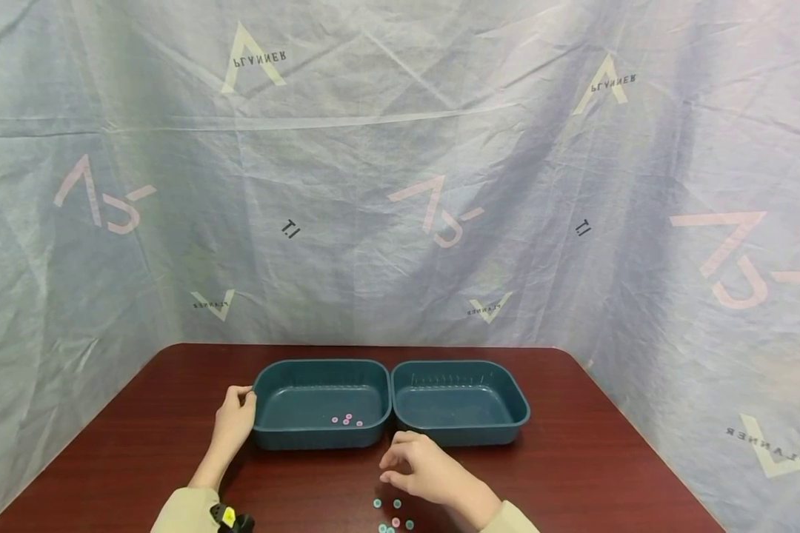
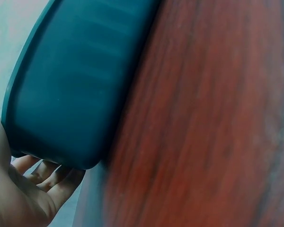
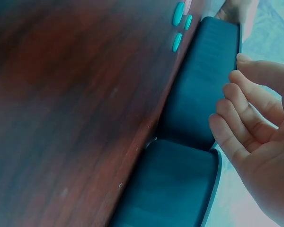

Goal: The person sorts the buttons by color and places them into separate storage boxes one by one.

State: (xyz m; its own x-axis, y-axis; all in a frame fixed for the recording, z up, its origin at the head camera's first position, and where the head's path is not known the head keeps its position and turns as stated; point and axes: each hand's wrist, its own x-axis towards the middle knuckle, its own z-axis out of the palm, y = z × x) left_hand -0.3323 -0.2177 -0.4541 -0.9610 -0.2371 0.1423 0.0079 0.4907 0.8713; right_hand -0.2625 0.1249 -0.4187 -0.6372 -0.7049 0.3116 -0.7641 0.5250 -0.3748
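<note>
Head view: two trays stand side by side on the counter [image 1: 293, 488], and from where I'm standing the work looks like sorting small discs by colour, partly done. Four pink discs [image 1: 346, 422] lie in the left tray [image 1: 320, 440], toward its near right part. A lone pink disc [image 1: 396, 523] is out on the counter among five teal discs [image 1: 377, 503], near the bottom edge of the picture, so more may lie beyond it. I can make out none in the right tray [image 1: 467, 436], though its near wall hides some of the floor. So I'd judge the pink lot almost finished and the teal lot not yet begun.

The left hand [image 1: 235, 418] grips the left tray's outer end, thumb at the rim and fingers against the wall. The right hand [image 1: 430, 470] hangs between the trays and the loose discs, fingers loosely bent, thumb apart from them; I see nothing in its grasp.
</note>
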